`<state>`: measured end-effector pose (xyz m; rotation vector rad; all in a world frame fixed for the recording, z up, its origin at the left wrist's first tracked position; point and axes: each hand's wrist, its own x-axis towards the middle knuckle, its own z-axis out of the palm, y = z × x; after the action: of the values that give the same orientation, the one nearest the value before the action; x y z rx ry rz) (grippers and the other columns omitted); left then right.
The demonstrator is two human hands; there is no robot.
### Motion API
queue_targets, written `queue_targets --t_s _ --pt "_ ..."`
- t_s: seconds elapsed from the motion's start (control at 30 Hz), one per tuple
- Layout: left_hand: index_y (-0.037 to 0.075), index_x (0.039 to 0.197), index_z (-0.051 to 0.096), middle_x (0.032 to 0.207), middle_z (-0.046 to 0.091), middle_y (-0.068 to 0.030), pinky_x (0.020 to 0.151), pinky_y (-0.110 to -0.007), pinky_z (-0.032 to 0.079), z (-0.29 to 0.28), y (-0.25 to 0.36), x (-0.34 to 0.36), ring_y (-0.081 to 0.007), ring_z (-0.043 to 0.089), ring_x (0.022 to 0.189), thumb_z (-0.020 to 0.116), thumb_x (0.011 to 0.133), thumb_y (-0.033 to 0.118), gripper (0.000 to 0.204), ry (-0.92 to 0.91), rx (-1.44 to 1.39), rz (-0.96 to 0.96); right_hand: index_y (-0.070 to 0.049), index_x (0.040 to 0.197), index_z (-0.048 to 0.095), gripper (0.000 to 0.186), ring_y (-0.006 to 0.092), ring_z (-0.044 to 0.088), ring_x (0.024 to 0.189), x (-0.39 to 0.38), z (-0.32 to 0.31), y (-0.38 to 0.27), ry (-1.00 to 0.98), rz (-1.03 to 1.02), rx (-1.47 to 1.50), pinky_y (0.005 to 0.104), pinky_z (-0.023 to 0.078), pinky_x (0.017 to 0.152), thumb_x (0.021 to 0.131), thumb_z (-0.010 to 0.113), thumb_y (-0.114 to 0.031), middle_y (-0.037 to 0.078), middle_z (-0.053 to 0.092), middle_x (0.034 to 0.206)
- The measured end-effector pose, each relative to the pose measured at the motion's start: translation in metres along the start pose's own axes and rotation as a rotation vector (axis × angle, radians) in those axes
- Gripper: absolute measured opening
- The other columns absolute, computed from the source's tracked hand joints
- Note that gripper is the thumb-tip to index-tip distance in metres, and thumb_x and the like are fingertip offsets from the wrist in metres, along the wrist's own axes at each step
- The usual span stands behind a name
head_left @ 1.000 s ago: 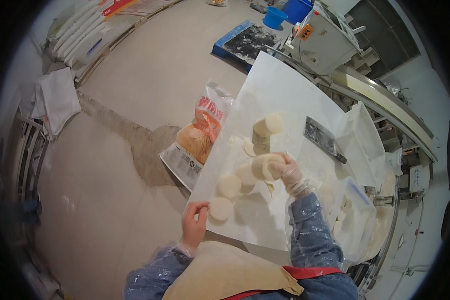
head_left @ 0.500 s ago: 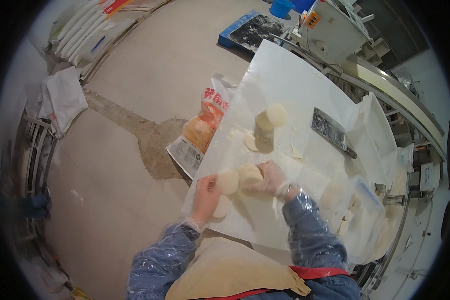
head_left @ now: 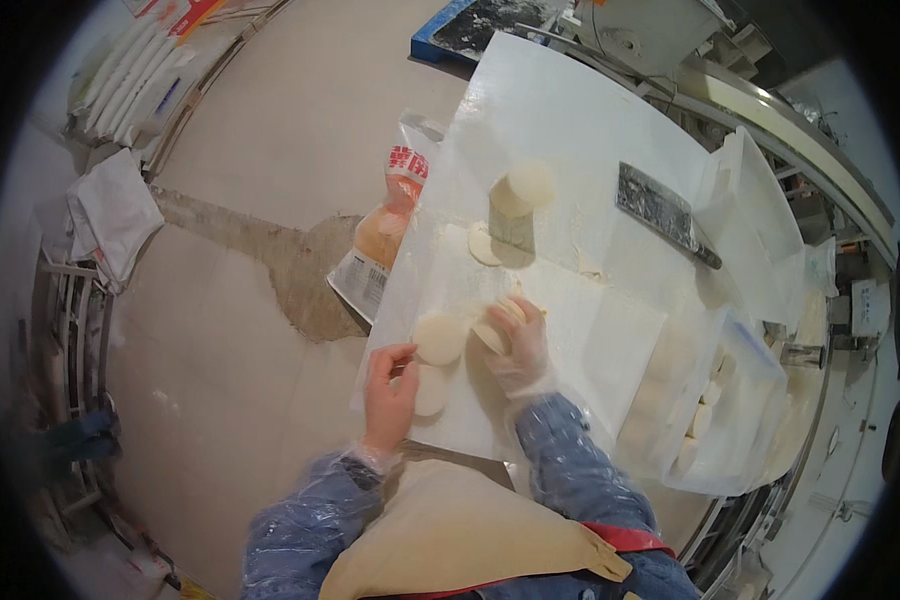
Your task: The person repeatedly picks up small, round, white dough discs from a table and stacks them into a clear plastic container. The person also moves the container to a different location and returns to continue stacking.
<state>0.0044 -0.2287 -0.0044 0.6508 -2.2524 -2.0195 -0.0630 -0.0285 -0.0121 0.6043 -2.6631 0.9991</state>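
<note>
My left hand (head_left: 390, 396) is at the near left of the white work surface (head_left: 582, 330). Its fingers are curled, with the fingertips at the edge of a flat, pale dough round (head_left: 438, 340). Just below lies another round (head_left: 431, 390), close against the first. To the right, my gloved right hand (head_left: 518, 350) has its fingers wrapped round a small stack of dough rounds (head_left: 489, 337), mostly hidden by the hand. Farther back stands a taller stack of rounds (head_left: 512, 222) with a pale disc (head_left: 531, 186) on top, and a single round (head_left: 483, 244) leans or lies beside it.
A dark, flour-dusted cleaver (head_left: 660, 202) rests at the right. Beyond it are a white tub (head_left: 760, 215) and a clear plastic box (head_left: 740, 400) with dough pieces near it. A plastic bag (head_left: 382, 232) sits past the left edge. Dough scraps (head_left: 590, 268) dot the surface.
The view has tilted, so the scene sits higher. My left hand's dough round, blurred before, now lies still. My right fingers have moved over the small stack, covering more of it.
</note>
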Motion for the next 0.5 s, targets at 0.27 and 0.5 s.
queue_targets --t_s 0.27,0.5 --pt "0.001 0.097 0.058 0.095 0.054 -0.0067 0.078 -0.026 0.043 -0.013 0.004 -0.02 -0.015 0.053 0.087 0.05 0.084 0.003 0.015 -0.041 -0.012 -0.13 -0.008 0.11 0.056 0.049 0.0349 0.051 0.098 -0.024 0.005 0.016 0.138 0.116 0.028 0.0413 0.042 0.084 0.062 0.069 -0.012 0.018 0.051 0.109" --pt "0.001 0.095 0.057 0.093 0.055 -0.0051 0.077 -0.025 0.043 -0.015 0.002 -0.028 -0.0135 0.052 0.085 0.05 0.085 0.003 0.012 -0.138 0.089 0.195 -0.006 0.11 0.055 0.049 0.0351 0.051 0.098 -0.008 0.013 0.011 0.28 -0.067 -0.028 0.0416 0.042 0.084 0.064 0.071 -0.011 0.018 0.052 0.107"
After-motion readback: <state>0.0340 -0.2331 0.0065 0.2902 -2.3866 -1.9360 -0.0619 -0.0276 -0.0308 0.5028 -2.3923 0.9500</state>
